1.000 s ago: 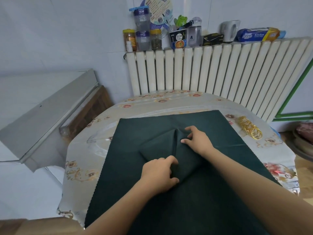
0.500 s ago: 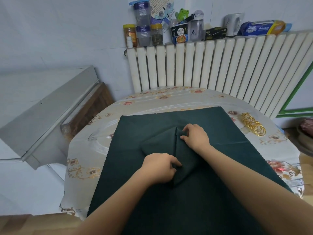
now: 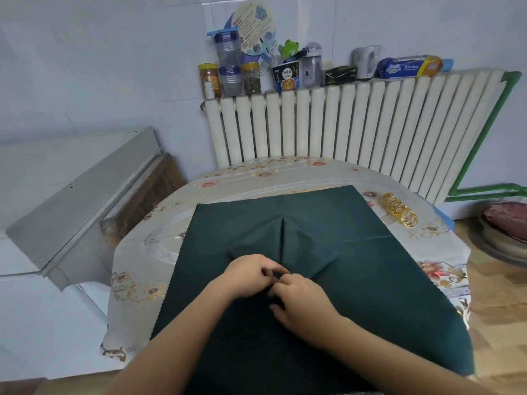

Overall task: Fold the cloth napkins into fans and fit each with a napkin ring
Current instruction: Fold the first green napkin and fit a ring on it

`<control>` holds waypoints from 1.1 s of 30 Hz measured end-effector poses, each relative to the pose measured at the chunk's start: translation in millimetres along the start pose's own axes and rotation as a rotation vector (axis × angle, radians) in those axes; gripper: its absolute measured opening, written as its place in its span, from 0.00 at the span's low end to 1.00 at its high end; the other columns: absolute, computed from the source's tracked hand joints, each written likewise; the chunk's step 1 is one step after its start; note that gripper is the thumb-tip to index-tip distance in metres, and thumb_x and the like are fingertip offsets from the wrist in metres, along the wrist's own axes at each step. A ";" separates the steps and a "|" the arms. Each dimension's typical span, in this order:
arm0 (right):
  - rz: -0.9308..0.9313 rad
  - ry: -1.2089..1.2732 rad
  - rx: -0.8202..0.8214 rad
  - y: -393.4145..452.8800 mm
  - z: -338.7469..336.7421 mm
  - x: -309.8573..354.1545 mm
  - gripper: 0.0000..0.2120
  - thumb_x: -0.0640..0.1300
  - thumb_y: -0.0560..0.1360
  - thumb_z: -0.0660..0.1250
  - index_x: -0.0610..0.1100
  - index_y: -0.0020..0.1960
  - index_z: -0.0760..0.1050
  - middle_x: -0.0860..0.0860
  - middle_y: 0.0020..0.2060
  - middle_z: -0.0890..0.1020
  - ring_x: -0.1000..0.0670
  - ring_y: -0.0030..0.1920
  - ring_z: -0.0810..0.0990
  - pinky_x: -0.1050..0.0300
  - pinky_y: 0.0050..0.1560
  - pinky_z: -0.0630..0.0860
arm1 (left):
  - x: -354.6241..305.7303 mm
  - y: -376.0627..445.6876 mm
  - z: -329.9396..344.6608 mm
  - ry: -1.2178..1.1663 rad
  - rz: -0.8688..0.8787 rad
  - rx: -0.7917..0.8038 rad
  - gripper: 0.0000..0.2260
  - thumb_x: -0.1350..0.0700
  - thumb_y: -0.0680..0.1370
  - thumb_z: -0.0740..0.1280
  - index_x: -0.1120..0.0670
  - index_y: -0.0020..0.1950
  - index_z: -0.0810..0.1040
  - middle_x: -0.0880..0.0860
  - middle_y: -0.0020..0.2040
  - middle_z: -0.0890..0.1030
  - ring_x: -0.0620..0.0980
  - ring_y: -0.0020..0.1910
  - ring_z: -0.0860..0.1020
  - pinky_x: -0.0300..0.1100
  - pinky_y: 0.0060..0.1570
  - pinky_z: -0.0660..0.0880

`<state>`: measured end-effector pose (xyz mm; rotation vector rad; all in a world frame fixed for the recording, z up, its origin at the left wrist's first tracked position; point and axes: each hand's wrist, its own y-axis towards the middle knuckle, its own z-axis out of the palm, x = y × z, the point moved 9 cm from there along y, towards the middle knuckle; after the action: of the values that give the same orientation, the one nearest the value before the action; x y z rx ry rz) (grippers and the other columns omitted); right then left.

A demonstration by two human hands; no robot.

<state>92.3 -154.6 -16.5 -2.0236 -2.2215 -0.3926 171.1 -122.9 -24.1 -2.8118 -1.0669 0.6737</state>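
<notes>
A dark green cloth napkin (image 3: 328, 223) lies spread over the round worktop (image 3: 137, 269), its middle gathered into a kite-shaped fold. At the fold's near tip, the left hand (image 3: 247, 273) pinches the cloth in a curled grip. Touching it, the right hand (image 3: 302, 302) pinches the same tip. Gold napkin rings (image 3: 399, 210) lie far right, just beside the napkin.

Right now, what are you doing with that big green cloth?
A person is folding a dark green napkin on a flowered table. Both hands meet at the near tip of the folded part: the left hand and right hand pinch the cloth there. It isn't a fan yet. The gold rings wait in a pile to the right, untouched.
</notes>
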 end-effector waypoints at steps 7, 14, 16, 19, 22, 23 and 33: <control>-0.115 -0.154 0.007 -1.3 -8.9 4.4 0.13 0.43 0.79 0.55 0.41 0.58 0.75 0.45 0.55 0.77 0.45 0.56 0.75 0.52 0.56 0.71 | -13.0 -14.0 2.7 0.034 0.000 -0.029 0.15 0.56 0.76 0.61 0.41 0.57 0.80 0.49 0.49 0.72 0.50 0.50 0.75 0.49 0.52 0.73; -0.122 -0.098 -0.011 -44.6 -32.5 -52.8 0.09 0.41 0.76 0.59 0.48 0.51 0.77 0.52 0.50 0.78 0.49 0.53 0.75 0.57 0.52 0.69 | -39.4 -22.9 6.6 0.249 0.199 -0.173 0.12 0.49 0.77 0.64 0.44 0.60 0.79 0.46 0.61 0.69 0.45 0.61 0.66 0.41 0.62 0.63; -0.058 -0.099 -0.040 -49.9 -39.0 -74.9 0.09 0.39 0.75 0.60 0.49 0.48 0.77 0.54 0.49 0.79 0.50 0.52 0.76 0.59 0.50 0.69 | -48.3 -23.2 11.4 0.286 0.247 -0.204 0.10 0.50 0.78 0.63 0.48 0.57 0.78 0.46 0.70 0.65 0.46 0.67 0.63 0.41 0.65 0.59; 0.001 -0.057 -0.115 -54.3 -45.6 -85.3 0.09 0.40 0.75 0.60 0.49 0.47 0.78 0.54 0.47 0.80 0.50 0.50 0.77 0.60 0.51 0.70 | -58.4 -21.4 23.4 0.290 0.304 -0.213 0.05 0.56 0.77 0.59 0.54 0.51 0.71 0.49 0.74 0.62 0.47 0.72 0.61 0.39 0.71 0.53; 0.026 0.019 -0.222 -55.1 -48.7 -75.7 0.09 0.42 0.76 0.61 0.48 0.51 0.79 0.54 0.49 0.82 0.50 0.52 0.78 0.61 0.54 0.69 | -60.4 -16.4 35.4 0.303 0.340 -0.172 0.12 0.59 0.75 0.56 0.56 0.58 0.70 0.52 0.74 0.64 0.49 0.74 0.60 0.39 0.74 0.49; 0.031 0.037 -0.227 -53.7 -46.0 -70.9 0.10 0.43 0.76 0.60 0.48 0.54 0.79 0.53 0.51 0.82 0.50 0.53 0.77 0.61 0.55 0.68 | -60.4 -15.7 36.3 0.312 0.337 -0.158 0.18 0.57 0.76 0.54 0.54 0.65 0.69 0.52 0.75 0.63 0.48 0.74 0.59 0.39 0.74 0.49; -0.012 0.048 -0.304 -42.7 -16.5 -49.6 0.11 0.41 0.69 0.66 0.46 0.49 0.83 0.53 0.44 0.84 0.51 0.46 0.81 0.58 0.50 0.79 | -22.8 -17.7 37.6 0.375 0.128 -0.149 0.21 0.44 0.82 0.46 0.39 0.76 0.53 0.44 0.78 0.52 0.44 0.76 0.49 0.46 0.74 0.45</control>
<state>53.8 -210.0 -18.1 -2.1122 -2.2616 -0.8157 129.2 -127.8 -45.8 -2.9815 -0.9067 0.0630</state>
